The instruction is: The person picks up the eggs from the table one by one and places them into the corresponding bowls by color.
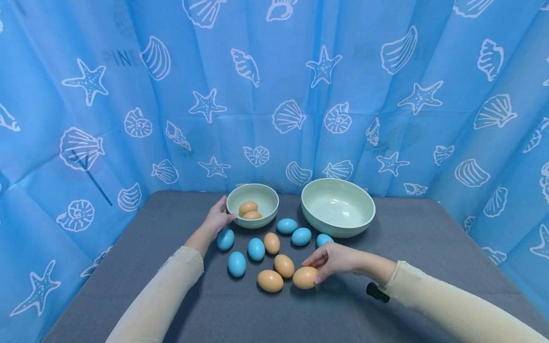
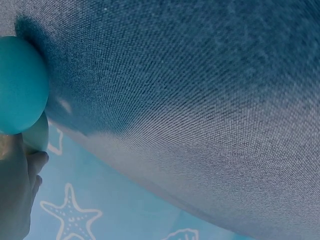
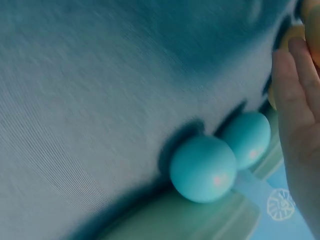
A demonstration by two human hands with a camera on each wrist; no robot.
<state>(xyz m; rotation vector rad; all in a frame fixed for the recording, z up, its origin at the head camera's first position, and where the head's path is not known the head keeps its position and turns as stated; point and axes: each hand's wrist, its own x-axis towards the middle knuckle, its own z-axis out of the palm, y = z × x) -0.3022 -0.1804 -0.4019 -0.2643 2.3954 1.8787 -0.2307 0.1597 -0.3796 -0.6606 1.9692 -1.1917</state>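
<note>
My left hand (image 1: 218,216) grips the left side of the smaller pale green bowl (image 1: 273,216), thumb at the near rim. Two brown eggs (image 1: 248,207) lie inside that bowl. With thumb and fingers, my right hand (image 1: 339,259) pinches a brown egg (image 1: 304,278) low over the table's front middle. Close to its left are two more brown eggs, one farther back (image 1: 284,266) and one nearer me (image 1: 270,281); another brown egg (image 1: 272,243) lies behind them. A blue egg (image 2: 22,85) sits just below the left hand, large in the left wrist view.
The larger pale green bowl (image 1: 339,227) stands at the back right, with nothing inside. Several blue eggs (image 1: 256,249) are scattered on the grey table (image 1: 240,317); one blue egg (image 3: 203,169) is beside the larger bowl. A shell-patterned blue curtain (image 1: 274,71) hangs behind.
</note>
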